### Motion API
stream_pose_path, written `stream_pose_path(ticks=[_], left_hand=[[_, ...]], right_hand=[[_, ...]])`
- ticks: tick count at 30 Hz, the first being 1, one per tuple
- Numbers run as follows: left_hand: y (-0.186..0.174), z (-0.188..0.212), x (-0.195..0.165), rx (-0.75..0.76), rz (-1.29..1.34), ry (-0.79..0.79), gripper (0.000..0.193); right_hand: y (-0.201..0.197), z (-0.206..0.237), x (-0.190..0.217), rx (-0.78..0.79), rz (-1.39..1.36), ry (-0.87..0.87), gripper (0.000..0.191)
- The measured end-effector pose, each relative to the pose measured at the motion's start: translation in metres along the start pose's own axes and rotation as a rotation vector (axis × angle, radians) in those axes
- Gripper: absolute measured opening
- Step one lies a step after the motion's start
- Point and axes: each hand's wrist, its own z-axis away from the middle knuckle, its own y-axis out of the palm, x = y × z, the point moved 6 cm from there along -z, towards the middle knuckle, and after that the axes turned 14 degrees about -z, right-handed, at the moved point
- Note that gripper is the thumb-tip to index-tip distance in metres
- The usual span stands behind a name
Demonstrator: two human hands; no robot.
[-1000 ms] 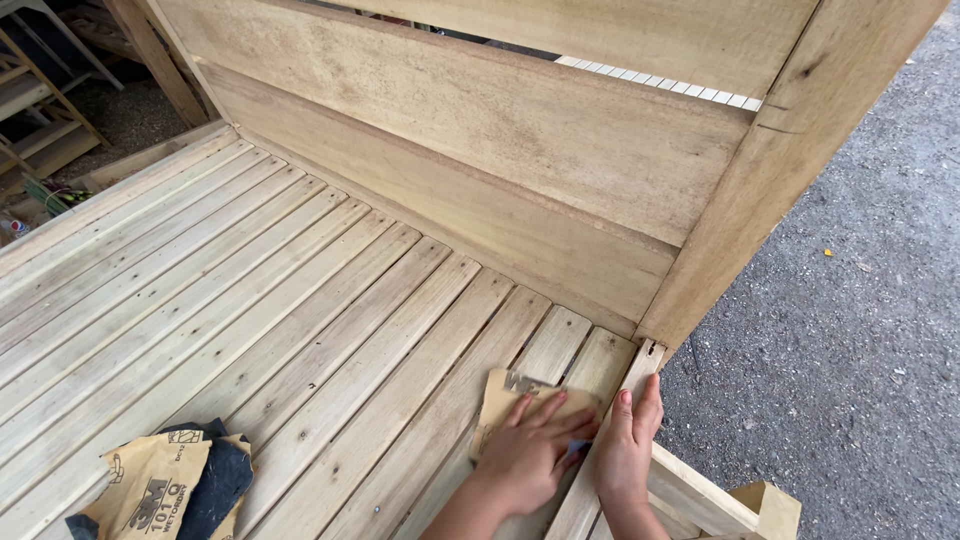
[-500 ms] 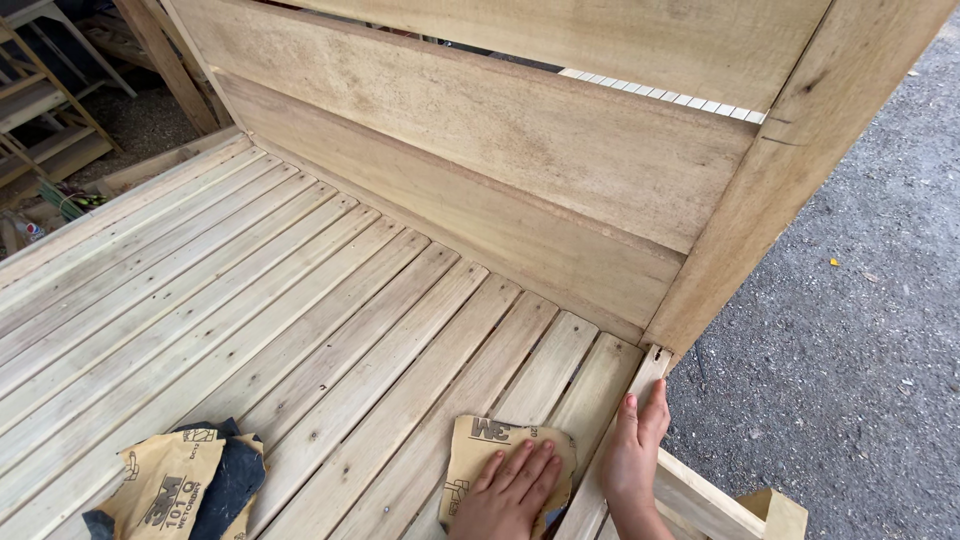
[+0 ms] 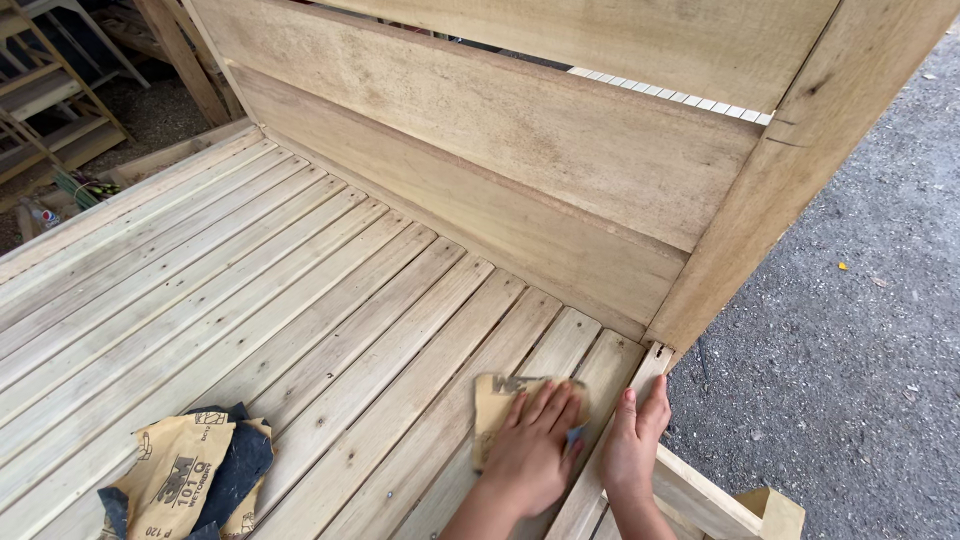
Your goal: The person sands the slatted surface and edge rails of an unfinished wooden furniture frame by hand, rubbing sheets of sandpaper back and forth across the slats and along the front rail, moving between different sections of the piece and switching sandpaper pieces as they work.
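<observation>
My left hand lies flat with fingers spread on a tan sheet of sandpaper. It presses the sheet against the pale wooden slats of a bed-like frame, near the frame's right corner. My right hand rests beside it on the frame's narrow side rail, fingers over the edge. It holds nothing. The left hand hides most of the sheet.
A tall plank headboard and its corner post rise just beyond the hands. Crumpled used sandpaper sheets, tan and dark blue, lie on the slats at lower left. Grey gravel ground lies right of the frame. Wooden racks stand at far left.
My left hand slid the sandpaper back toward me along the slats, then forward again toward the headboard. My right hand stayed on the side rail.
</observation>
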Motion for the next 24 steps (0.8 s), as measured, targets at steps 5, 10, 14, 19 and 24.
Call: stream_pose_path(ticks=[5, 10, 14, 19, 24], left_hand=[[0.005, 0.030, 0.016, 0.045, 0.004, -0.006, 0.062], [-0.012, -0.066, -0.005, -0.009, -0.039, -0.024, 0.063], [-0.020, -0.096, -0.017, -0.044, -0.095, -0.056, 0.064], [0.026, 0.009, 0.015, 0.036, 0.014, -0.014, 0.061], [0.020, 0.066, 0.021, -0.507, -0.382, 0.030, 0.055]], right_hand=[[-0.001, 0.002, -0.005, -0.009, -0.022, 0.000, 0.066], [-0.003, 0.001, -0.009, -0.008, -0.013, 0.015, 0.066], [-0.002, -0.001, -0.005, -0.001, -0.017, -0.017, 0.066], [0.000, 0.000, 0.002, -0.007, -0.025, 0.014, 0.065], [0.001, 0.005, -0.001, -0.003, -0.045, 0.093, 0.066]])
